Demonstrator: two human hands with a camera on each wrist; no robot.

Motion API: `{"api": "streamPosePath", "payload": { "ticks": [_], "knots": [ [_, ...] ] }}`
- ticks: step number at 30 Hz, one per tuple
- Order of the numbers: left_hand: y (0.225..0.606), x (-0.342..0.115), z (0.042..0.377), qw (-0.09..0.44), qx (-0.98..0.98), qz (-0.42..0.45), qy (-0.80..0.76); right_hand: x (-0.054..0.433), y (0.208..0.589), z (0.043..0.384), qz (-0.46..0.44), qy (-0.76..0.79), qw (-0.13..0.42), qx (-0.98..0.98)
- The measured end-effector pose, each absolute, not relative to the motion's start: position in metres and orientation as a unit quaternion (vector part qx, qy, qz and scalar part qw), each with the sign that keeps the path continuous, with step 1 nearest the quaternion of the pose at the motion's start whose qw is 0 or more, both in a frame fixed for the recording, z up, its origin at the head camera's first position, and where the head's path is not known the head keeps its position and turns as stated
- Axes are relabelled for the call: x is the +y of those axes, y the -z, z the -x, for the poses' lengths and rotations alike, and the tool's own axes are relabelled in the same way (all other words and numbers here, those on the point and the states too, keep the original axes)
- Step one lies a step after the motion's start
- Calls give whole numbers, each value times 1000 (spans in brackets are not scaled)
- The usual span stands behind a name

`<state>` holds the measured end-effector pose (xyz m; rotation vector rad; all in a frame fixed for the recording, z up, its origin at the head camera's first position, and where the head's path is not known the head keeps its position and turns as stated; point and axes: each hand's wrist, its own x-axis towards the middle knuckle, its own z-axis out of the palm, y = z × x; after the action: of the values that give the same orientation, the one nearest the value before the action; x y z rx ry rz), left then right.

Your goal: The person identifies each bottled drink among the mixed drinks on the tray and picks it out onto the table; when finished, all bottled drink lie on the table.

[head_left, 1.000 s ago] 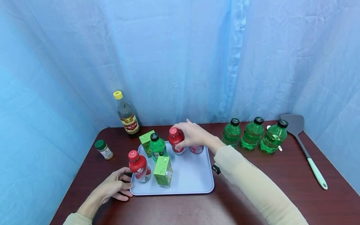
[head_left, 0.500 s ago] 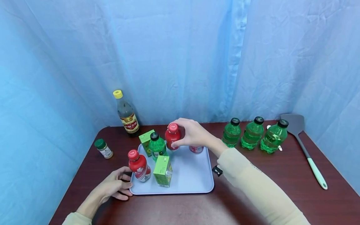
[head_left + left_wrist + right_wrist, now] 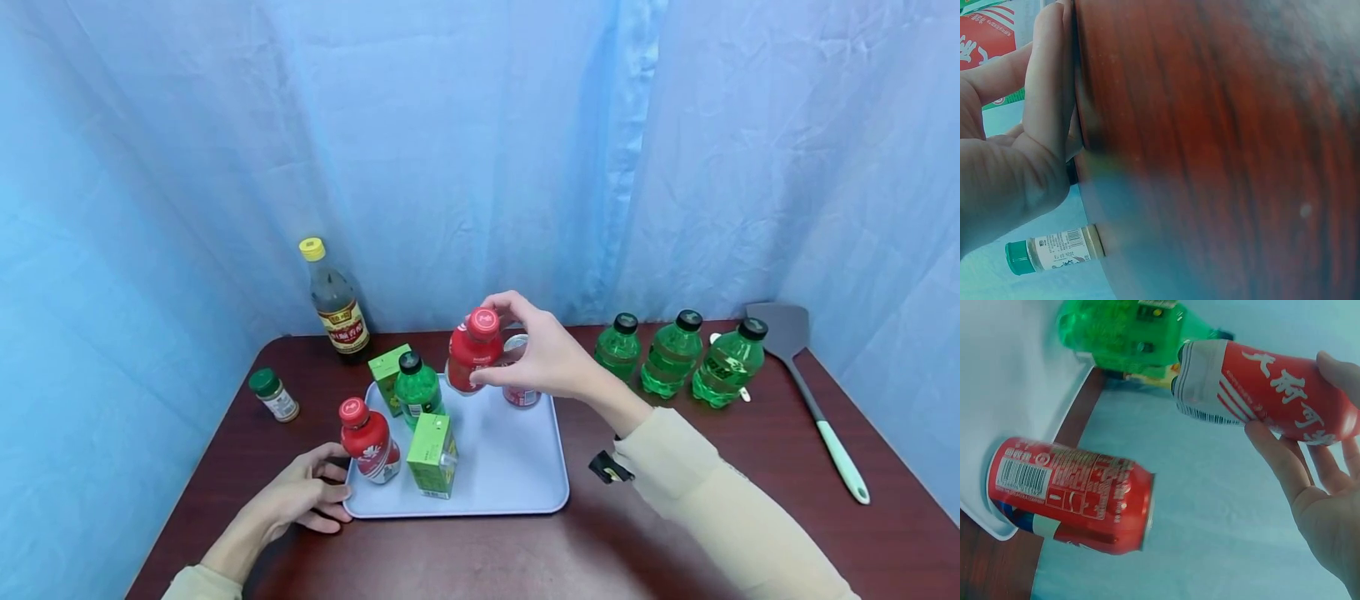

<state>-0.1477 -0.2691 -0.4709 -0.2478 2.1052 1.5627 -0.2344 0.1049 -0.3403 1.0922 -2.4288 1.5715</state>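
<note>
Your right hand [image 3: 551, 354] has carried the red bottle [image 3: 468, 354] upward and a little to the right since half a second ago. You grasp it with your thumb on one side and your fingers on the other, cap up; it is in the air over the back of the tray [image 3: 510, 471], its base clear of the surface. Your left hand [image 3: 303, 490] has stayed put, its relaxed, loosely bent fingers touching the tray's left rim. The tray hasn't shifted either. On it you have a second red bottle [image 3: 371, 450] upright at the front left, near your left fingers; a green bottle [image 3: 420, 392] between the back carton [image 3: 388, 379] and the front carton [image 3: 431, 457]; and a can [image 3: 522, 396] at the back right, partly behind your right hand. Three green bottles [image 3: 670, 367] stand right of the tray, near the spatula [image 3: 806, 392]. To its left are a jar [image 3: 276, 396] and a dark bottle [image 3: 341, 312].
</note>
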Motion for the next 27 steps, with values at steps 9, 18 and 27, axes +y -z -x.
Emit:
{"api": "streamPosePath", "payload": {
  "ticks": [9, 18, 27],
  "knots": [
    [471, -270, 148, 250, 773, 90, -576, 131, 335, 205, -356, -547, 15, -757],
    [473, -269, 149, 250, 774, 91, -575, 179, 345, 178, -307, -535, 67, -784],
    [472, -270, 148, 251, 773, 94, -575, 227, 385, 168, -223, -528, 68, -817]
  ]
}}
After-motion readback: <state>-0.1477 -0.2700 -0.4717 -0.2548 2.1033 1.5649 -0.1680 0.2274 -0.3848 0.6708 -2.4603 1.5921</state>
